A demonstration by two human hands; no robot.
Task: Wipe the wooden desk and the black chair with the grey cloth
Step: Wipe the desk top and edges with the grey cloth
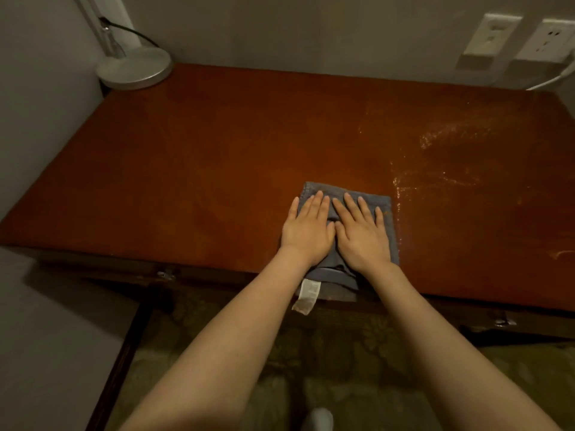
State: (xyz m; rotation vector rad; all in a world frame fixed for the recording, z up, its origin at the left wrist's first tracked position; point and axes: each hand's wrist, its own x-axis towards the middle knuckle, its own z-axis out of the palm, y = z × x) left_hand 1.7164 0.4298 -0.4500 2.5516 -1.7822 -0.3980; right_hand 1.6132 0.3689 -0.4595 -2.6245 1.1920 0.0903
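Lamp (133, 68): one, far back-left of left grip (306, 231).
Left grip: fingers straight, palm flat, pressing cloth (337, 270); nothing clasped.
Cloth: one, folded, under both grips at near edge of counter (186, 166); tag (308, 295) hangs off edge below wrists. Judged soft, light, likely damp; slides under flat palms, may bunch. Press mid-fold, not corners.
Right grip (362, 236): same, flat, just beside left.
Wet streaks (435, 169): right of right grip.
Outlets (491, 34): two, far back-right.
Chair: none seen.
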